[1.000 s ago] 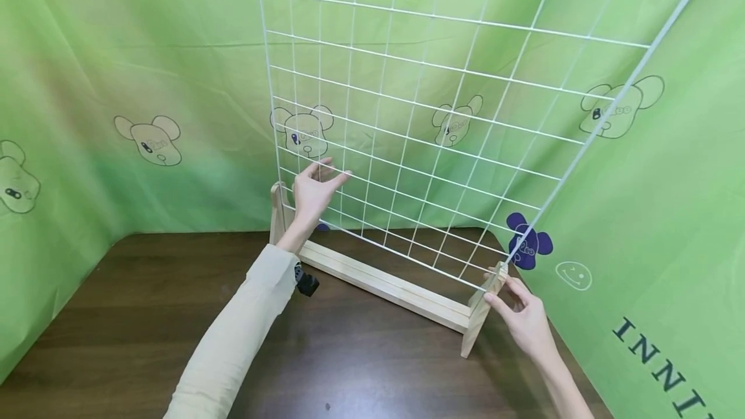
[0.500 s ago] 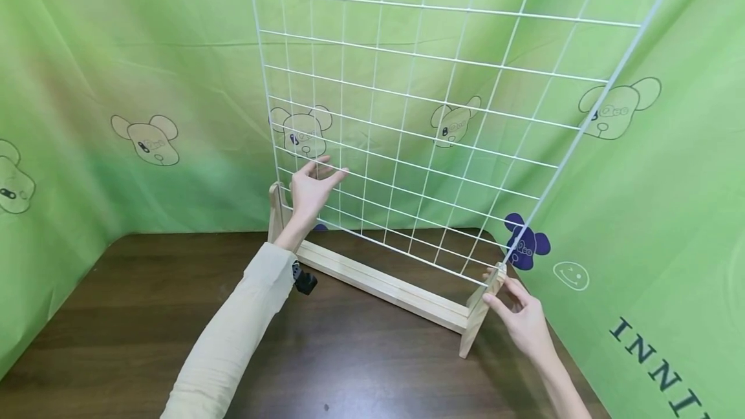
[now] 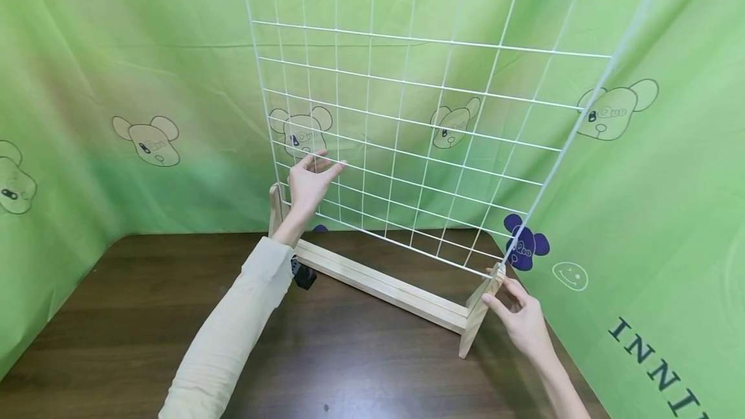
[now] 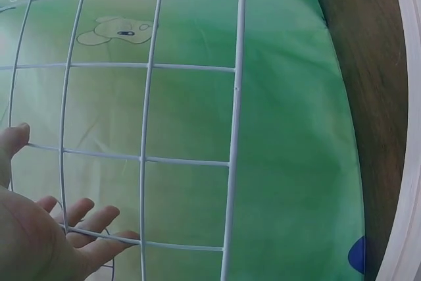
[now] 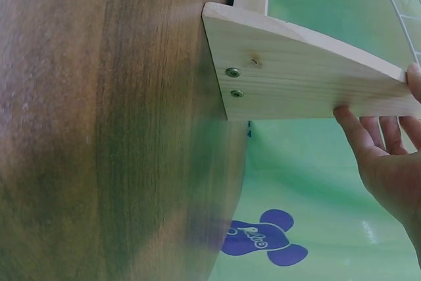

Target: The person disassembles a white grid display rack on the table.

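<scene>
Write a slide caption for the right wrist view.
The right hand grips a wooden side panel bearing two metal fasteners, with brown tabletop alongside and green printed cloth beyond.

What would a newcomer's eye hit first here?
Probably the white wire grid, tall in the middle of the head view and cut off by its top edge. Then the left grip at the grid's lower left and the right grip on the right end of the wooden stand. Behind them, a green backdrop printed with cartoon animal heads.

Green bear-print cloth (image 3: 198, 76) behind brown wooden table (image 3: 361, 367).
</scene>
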Demonstrator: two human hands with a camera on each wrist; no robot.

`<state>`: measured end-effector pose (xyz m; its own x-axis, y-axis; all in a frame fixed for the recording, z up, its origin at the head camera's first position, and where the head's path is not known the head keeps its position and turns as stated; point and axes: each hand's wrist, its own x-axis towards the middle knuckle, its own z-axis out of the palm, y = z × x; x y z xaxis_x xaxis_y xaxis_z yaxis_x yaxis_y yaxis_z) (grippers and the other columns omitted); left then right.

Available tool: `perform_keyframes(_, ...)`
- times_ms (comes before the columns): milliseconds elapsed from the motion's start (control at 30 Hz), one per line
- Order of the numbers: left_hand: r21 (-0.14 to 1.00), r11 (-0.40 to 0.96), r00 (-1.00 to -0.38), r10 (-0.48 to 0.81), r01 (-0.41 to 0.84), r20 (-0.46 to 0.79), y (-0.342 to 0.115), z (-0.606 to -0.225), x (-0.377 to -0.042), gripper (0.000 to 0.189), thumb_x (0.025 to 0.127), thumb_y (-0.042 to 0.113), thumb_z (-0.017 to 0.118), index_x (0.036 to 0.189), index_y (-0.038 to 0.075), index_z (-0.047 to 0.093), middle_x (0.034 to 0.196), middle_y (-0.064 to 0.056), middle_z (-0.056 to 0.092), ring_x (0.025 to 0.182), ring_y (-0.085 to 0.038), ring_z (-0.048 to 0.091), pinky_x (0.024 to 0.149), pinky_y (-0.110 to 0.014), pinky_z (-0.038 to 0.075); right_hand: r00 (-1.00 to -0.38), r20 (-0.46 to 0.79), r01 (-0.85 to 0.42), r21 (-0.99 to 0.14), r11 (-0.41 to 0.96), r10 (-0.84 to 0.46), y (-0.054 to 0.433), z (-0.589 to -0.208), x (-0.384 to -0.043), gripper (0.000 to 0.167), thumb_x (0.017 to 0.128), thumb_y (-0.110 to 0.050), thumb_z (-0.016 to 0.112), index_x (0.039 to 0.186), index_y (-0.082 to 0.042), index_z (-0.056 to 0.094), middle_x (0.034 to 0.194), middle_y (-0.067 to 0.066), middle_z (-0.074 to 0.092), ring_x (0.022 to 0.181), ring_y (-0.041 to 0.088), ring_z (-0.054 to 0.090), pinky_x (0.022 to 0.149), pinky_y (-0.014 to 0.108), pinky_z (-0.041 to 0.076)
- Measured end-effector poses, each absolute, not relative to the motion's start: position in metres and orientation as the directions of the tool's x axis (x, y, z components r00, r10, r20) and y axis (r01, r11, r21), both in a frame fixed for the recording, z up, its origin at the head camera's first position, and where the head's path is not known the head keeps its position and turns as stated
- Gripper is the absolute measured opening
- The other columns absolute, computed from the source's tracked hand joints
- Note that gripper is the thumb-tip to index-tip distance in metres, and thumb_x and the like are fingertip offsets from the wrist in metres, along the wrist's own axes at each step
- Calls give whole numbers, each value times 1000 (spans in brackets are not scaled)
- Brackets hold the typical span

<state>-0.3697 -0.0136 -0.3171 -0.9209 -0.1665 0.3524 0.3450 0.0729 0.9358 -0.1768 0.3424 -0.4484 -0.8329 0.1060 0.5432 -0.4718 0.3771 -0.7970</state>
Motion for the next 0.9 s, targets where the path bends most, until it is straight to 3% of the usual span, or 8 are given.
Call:
perform_keyframes(267,951,56,-938,-157,305,310,-12,-313,-370,58,74,32,84,123,9,64,109,-10,70,98,-21,64,72,-28,52,-843,525,-448,-806,387,118,344,-450,-176,44,85,15,62,126,20,48,122,-15,59,111,0,56,93,10,40)
perform_keyframes(533,946,79,-934,-155,313,322,-10,-304,-369,58,73,32,85,123,11,65,112,-11,69,102,-21,63,76,-32,51,-843,524,-446,-808,386,124,344,-449,-176,43,85,14,62,127,18,49,121,-14,59,110,2,57,92,11,41)
perform_keyframes(900,950,50,-934,-173,307,311,-15,-291,-369,55,73,28,85,121,10,65,107,-8,70,98,-18,65,76,-29,52,-832,546,-487,-804,340,101,340,-447,-177,42,85,18,60,126,13,54,117,-9,64,107,7,59,91,13,43)
